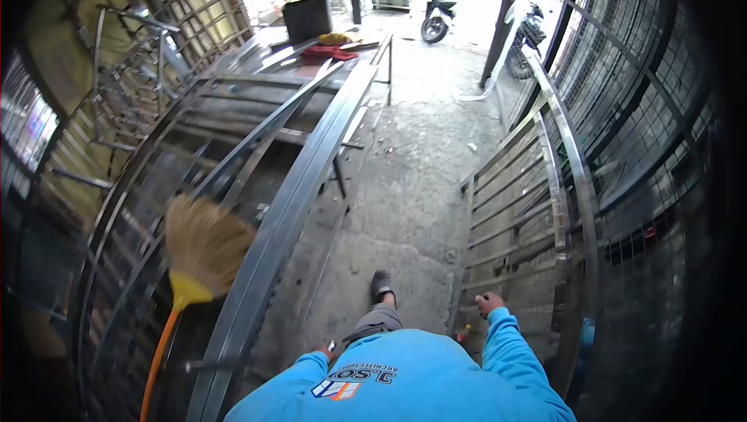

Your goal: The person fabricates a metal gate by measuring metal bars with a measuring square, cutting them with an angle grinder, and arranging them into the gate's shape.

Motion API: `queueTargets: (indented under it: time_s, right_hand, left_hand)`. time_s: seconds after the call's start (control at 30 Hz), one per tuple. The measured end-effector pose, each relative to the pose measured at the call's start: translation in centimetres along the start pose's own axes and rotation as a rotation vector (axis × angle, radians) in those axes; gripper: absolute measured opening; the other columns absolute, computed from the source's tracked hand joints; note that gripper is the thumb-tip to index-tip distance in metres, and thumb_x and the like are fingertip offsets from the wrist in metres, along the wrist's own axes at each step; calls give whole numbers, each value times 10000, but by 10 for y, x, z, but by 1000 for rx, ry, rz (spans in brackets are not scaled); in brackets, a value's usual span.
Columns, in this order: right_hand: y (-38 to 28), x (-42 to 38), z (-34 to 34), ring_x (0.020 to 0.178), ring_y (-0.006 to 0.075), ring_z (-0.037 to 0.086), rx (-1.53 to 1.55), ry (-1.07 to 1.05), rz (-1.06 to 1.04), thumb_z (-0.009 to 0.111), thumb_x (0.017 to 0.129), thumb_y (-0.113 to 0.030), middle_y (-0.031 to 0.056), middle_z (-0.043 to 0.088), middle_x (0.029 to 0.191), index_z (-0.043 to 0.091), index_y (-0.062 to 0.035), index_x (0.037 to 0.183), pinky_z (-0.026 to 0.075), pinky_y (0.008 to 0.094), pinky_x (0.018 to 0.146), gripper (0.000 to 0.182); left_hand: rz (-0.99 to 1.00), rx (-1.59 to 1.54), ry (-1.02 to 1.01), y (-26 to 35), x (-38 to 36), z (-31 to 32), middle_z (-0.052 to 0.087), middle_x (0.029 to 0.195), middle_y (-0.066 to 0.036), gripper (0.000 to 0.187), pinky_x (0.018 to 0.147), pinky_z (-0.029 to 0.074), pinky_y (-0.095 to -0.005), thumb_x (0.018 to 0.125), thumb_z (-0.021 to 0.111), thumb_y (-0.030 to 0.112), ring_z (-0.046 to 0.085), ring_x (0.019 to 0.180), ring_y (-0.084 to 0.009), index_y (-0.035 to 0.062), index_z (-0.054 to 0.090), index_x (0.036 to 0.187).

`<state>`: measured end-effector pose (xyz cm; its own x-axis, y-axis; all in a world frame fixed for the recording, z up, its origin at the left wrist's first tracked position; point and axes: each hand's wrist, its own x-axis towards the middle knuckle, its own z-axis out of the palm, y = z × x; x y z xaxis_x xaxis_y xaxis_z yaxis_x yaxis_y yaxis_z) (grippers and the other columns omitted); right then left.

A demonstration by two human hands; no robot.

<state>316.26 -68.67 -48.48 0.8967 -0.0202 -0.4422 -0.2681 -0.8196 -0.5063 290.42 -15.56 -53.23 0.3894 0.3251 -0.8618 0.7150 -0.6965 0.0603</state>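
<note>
Stepping forward seems underway, the next pace needing clearance between the left metal bar point(286, 212) and right railing point(555, 196), right hand point(489, 304) loosely curled, left hand point(327, 353) indistinct, any hold unclear.

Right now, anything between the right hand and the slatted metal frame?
Nothing visible: the right hand is close beside the slatted metal frame, with no object showing between them. Whether they touch, I can't tell.

The orange-handled straw broom point(206, 247) was left of the long grey metal beam point(292, 196). A slatted silver metal frame point(555, 188) stood right of the grey concrete walkway point(412, 165), and a black two-wheeled motorcycle point(440, 12) stood at the walkway's far end.
</note>
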Motion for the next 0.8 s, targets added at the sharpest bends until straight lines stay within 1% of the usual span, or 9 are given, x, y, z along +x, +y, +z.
queueTargets:
  time_s: [0.07,0.1,0.13,0.2,0.3,0.43,0.6,0.77,0.8]
  right_hand:
    - [75,53,24,649,255,658,-522,180,-74,514,875,-422,139,670,768,623,-28,974,538,389,649,421]
    - [46,44,-11,723,282,667,-202,-114,287,495,882,-426,160,676,810,629,-23,980,533,397,709,436]
    - [68,58,-20,763,301,666,-483,-348,12,507,874,-439,175,678,867,639,-6,955,534,384,718,459]
    - [19,50,-71,1086,398,537,-253,-311,363,413,860,-544,234,575,1159,635,-107,1108,411,457,950,550]
    - [151,126,-23,559,264,592,144,-21,452,582,883,-298,164,637,802,611,-42,1029,492,448,498,296]
    - [-113,133,-153,781,300,672,185,-124,736,553,837,-448,166,674,976,668,-2,987,513,386,796,485]
    - [-33,321,-144,934,355,626,-172,-353,399,545,819,-514,174,647,1057,653,-16,1034,482,421,850,554]
    - [-53,586,-220,1030,395,582,-397,-521,151,532,798,-566,186,622,1111,655,-21,1028,451,440,907,604]
    - [-1,673,-198,992,368,608,25,-213,497,535,809,-517,197,643,1047,662,-18,969,476,444,866,539]
  left_hand:
    - [55,55,60,80,56,-73,541,1253,-196,628,965,420,-429,772,553,508,537,1130,-377,115,526,1262]
    - [77,100,101,106,118,-93,519,1291,-177,604,969,406,-446,825,487,517,518,1154,-373,161,482,1313]
    - [168,26,68,137,175,-124,466,1350,-162,615,998,386,-430,854,377,576,467,1216,-360,218,436,1350]
    - [291,-126,181,241,131,-258,430,1366,-206,708,1053,336,-413,834,446,611,384,1280,-361,134,427,1356]
    - [545,-109,371,368,143,-396,510,1272,-228,687,1006,390,-402,796,553,559,488,1185,-360,47,528,1254]
    - [479,-67,219,514,169,-518,575,1173,-239,599,927,447,-406,775,607,480,560,1090,-354,47,578,1188]
    - [534,-94,397,608,300,-542,619,1082,-237,539,874,481,-407,698,637,368,602,1023,-330,50,609,1133]
    - [45,-32,225,594,387,-485,553,1239,-193,634,979,425,-398,701,677,381,542,1131,-351,85,543,1245]
    - [13,26,160,599,380,-486,560,1232,-191,614,975,431,-396,698,686,371,553,1118,-348,84,563,1226]
